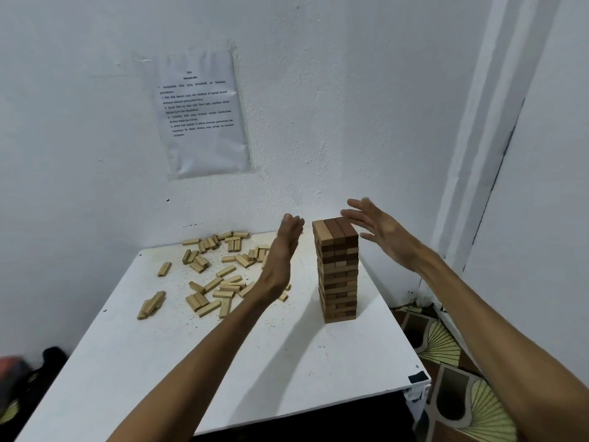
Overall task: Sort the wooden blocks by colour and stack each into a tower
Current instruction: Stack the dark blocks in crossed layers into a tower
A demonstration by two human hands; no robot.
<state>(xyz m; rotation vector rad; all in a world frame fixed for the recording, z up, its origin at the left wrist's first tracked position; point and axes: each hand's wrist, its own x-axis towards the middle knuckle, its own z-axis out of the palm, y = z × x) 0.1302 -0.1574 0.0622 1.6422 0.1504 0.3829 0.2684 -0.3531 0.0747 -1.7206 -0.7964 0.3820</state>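
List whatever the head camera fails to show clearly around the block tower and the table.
Head view only:
- printed sheet on the wall: text too small and blurry to read.
- loose pale blocks: some hidden behind the left hand and forearm.
- block tower: far faces turned away; contact with the right hand unclear.
- dark object at lower left: blurred, cut by the frame edge.

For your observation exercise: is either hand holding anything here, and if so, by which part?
Nothing is held. The left hand and right hand are open, either side of the block tower.
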